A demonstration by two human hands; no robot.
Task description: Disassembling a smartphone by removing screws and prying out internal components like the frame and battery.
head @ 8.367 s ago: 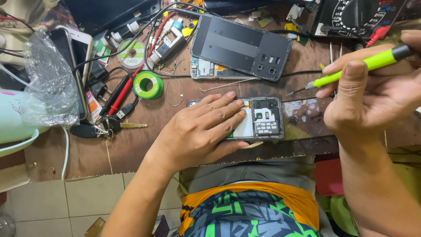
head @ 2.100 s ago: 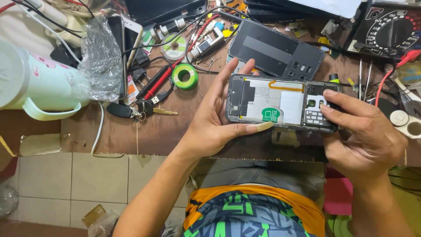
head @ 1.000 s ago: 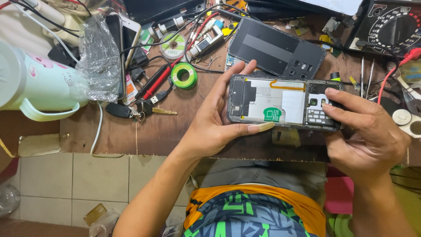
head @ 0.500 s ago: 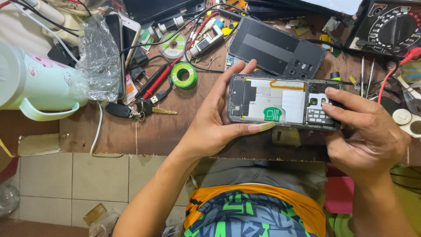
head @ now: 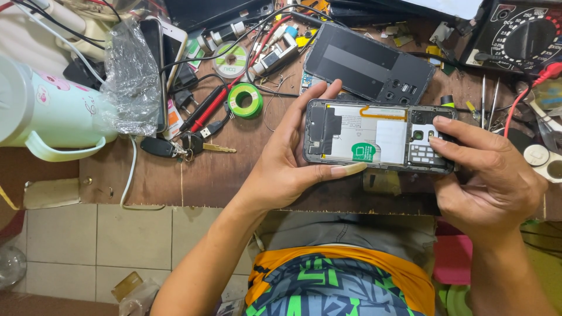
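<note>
**Opened Phone Held Over the Bench Edge**

The bench [head: 234,175] was a worn brown board, crowded along its far side. A pale mug [head: 47,111] lay at the far left, with a crumpled clear bag [head: 132,76] against it. A dark back cover [head: 369,64] rested beyond the hands, and a multimeter [head: 521,35] occupied the far right corner.

The phone [head: 377,137], its back removed, was held level above the near edge of the bench, clear of the surface. Its battery and boards faced upward.

The left hand [head: 287,158] gripped the phone's left end: fingers curled over the far edge, thumb laid along the near edge, clamped on the frame. The right hand [head: 492,181] held the right end, two fingers pressed on the exposed board by the camera opening, the remaining fingers wrapped beneath.

Smaller items lay left of the hands: a green tape roll [head: 246,99], a key fob with key [head: 175,146], and red and black probes [head: 205,108]. Tweezers [head: 489,99] lay at the right.

Hazards, as judged from this position:

- The phone hung partly past the bench edge. A slackened grip would likely send it to the lap or the tiled floor.
- Bare fingers pressed on the open board could bend a connector or leave residue.
- Loose wires nearby could snag a lowering hand.
</note>
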